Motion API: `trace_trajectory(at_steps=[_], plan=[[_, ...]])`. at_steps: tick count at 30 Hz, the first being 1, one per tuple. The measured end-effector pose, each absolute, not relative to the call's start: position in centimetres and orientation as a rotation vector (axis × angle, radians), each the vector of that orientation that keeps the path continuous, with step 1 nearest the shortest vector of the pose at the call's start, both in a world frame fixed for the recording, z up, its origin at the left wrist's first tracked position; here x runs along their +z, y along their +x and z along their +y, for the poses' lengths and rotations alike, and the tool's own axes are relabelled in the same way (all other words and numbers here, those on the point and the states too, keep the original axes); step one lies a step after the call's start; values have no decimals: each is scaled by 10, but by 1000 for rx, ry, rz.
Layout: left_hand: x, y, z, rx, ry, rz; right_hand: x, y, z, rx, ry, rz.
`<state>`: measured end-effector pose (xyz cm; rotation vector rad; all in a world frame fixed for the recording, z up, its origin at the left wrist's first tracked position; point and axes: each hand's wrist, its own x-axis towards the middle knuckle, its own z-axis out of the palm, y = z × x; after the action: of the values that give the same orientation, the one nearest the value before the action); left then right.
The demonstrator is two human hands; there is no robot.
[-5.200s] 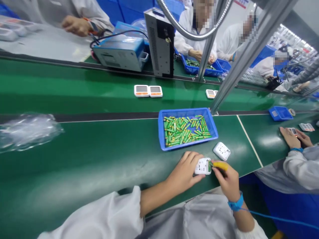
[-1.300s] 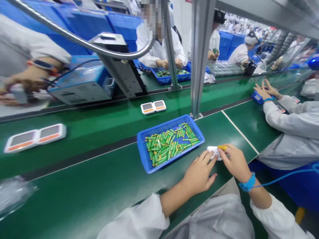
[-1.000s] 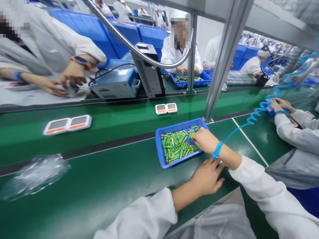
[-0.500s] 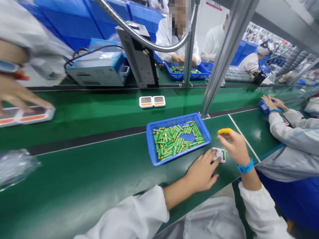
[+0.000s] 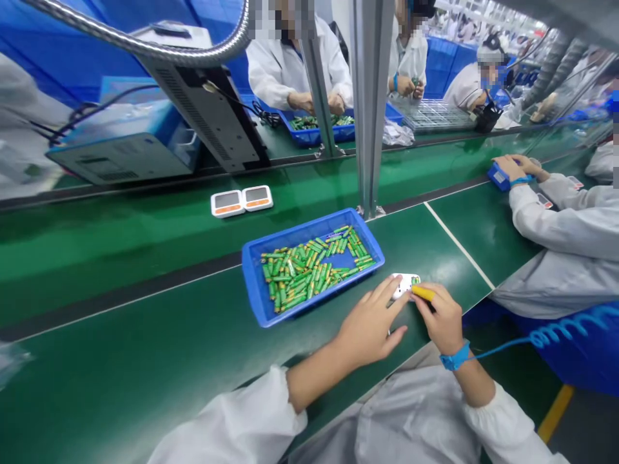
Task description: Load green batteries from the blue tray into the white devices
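Note:
A small white device (image 5: 402,287) lies back up on the green bench to the right of a blue tray (image 5: 256,303). My left hand (image 5: 370,322) rests with outstretched fingers on the device's left and near edge. Closed in a pinch, my right hand (image 5: 441,316) is at the device's right side, a yellow finger cot (image 5: 423,293) on one finger. It pinches a small battery that the fingertips mostly hide. One green battery (image 5: 415,281) shows in the device's compartment. Several loose green batteries (image 5: 300,270) fill much of the tray.
Two joined white devices with screens (image 5: 242,200) lie on the green strip beyond the tray. A metal post (image 5: 370,116) rises behind the tray's right corner. A co-worker's hands (image 5: 515,167) hold a blue box at right. A coiled blue cord (image 5: 556,332) runs from my right wristband.
My right hand has come down and left from above the bench to the device's compartment. My left hand stays on the device. The view has turned right; the other person's hand at left is gone.

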<state>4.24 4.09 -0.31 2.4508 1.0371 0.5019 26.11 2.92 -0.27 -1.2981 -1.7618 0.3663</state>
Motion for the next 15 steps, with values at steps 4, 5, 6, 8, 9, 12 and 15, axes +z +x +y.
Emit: trace_trajectory(at_steps=[4, 5, 6, 8, 9, 12, 15], plan=[[-2, 40, 41, 497, 2453, 1013, -8, 265, 25, 315, -1263, -1835], [-2, 40, 41, 495, 2453, 1007, -10, 266, 23, 307, -1268, -1857], [-1, 40, 40, 489, 2454, 1004, -12, 267, 22, 303, -1277, -1877], [-1, 40, 40, 466, 2462, 1003, -15, 268, 19, 306, -1300, -1907], [0, 40, 40, 451, 2470, 1004, -16, 268, 19, 312, -1309, -1913], [-1, 40, 43, 419, 2493, 1000, -14, 268, 18, 360, -1297, -1896], [0, 39, 44, 430, 2486, 985, -12, 273, 22, 442, -1288, -1844]])
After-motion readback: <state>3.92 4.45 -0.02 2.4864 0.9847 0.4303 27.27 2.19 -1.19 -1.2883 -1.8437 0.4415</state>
